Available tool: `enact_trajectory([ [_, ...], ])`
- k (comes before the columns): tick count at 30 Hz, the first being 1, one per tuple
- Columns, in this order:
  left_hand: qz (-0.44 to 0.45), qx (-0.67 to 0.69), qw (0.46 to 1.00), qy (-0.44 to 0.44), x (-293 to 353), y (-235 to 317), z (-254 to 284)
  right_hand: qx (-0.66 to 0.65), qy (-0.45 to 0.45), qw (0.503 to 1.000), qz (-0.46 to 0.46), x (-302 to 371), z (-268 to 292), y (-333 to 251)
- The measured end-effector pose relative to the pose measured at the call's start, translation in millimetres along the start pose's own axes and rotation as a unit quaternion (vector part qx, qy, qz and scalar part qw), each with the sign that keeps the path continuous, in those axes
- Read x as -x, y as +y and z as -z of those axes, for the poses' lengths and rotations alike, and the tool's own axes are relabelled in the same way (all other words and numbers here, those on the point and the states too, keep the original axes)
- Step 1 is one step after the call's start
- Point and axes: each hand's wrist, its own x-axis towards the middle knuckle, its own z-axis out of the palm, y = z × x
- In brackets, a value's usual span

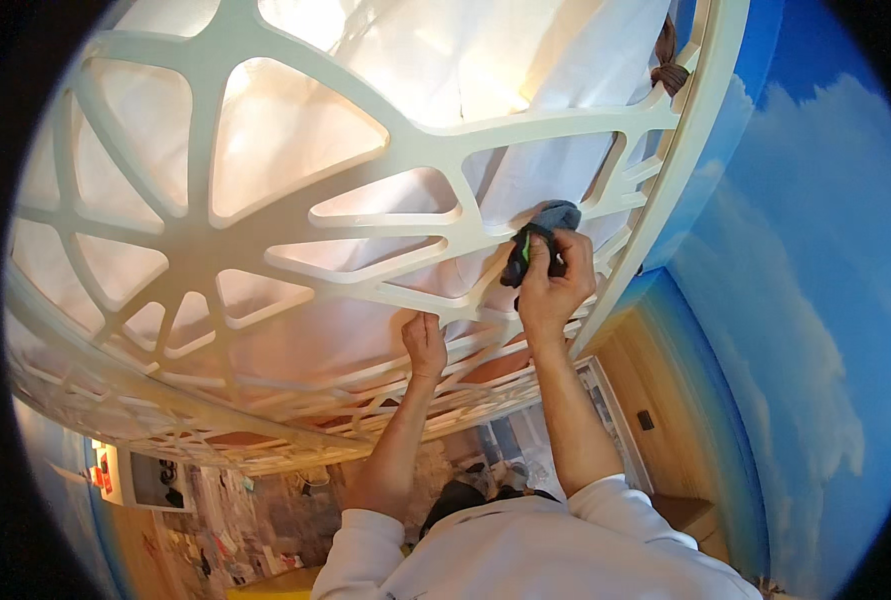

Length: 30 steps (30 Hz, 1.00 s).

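In front of me stands a large white lattice panel [245,235] with rounded, irregular openings. My right hand [557,285] is closed round a bunched dark cloth [518,258], black with a bright green strip. A grey-blue fabric part [557,214] sticks out above the fingers, against a lattice bar near the panel's right side. Lower and to the left, my left hand [425,345] is closed, with its curled fingers at a lattice bar. It seems to grip this bar, though the fingertips are hidden.
Pale translucent fabric [295,130] hangs behind the lattice, lit from within. A brown knotted cloth [670,75] is at the upper right. Beside it rises a blue wall [765,250] painted with clouds. Below left are a white shelf unit [150,480] and a cluttered floor [265,515].
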Motion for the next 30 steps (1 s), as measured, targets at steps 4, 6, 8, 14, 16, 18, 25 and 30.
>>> enact_trajectory([
  [4,-0.071,-0.084,0.994,-0.002,-4,-2,1,-0.044,-0.038,0.998,-0.029,24,-21,-37],
  [6,-0.1,-0.106,0.989,-0.007,-4,3,3,-0.059,-0.024,0.998,-0.026,37,-35,-54],
  [8,-0.086,-0.088,0.992,-0.032,-4,10,4,-0.054,-0.037,0.997,0.029,49,-46,-68],
  [14,-0.117,-0.192,0.969,-0.106,1,32,14,-0.085,-0.129,0.988,0.012,92,-68,-117],
  [16,-0.113,-0.186,0.969,-0.113,0,34,14,-0.06,-0.161,0.985,-0.009,97,-69,-123],
  [18,-0.111,-0.178,0.971,-0.118,0,32,12,-0.07,-0.171,0.982,0.042,95,-67,-121],
  [25,-0.096,-0.116,0.983,-0.104,-2,-1,7,-0.041,-0.086,0.992,0.088,62,-50,-75],
  [30,-0.135,-0.031,0.99,-0.013,2,-4,6,0.01,-0.068,0.993,0.1,37,-26,-47],
])
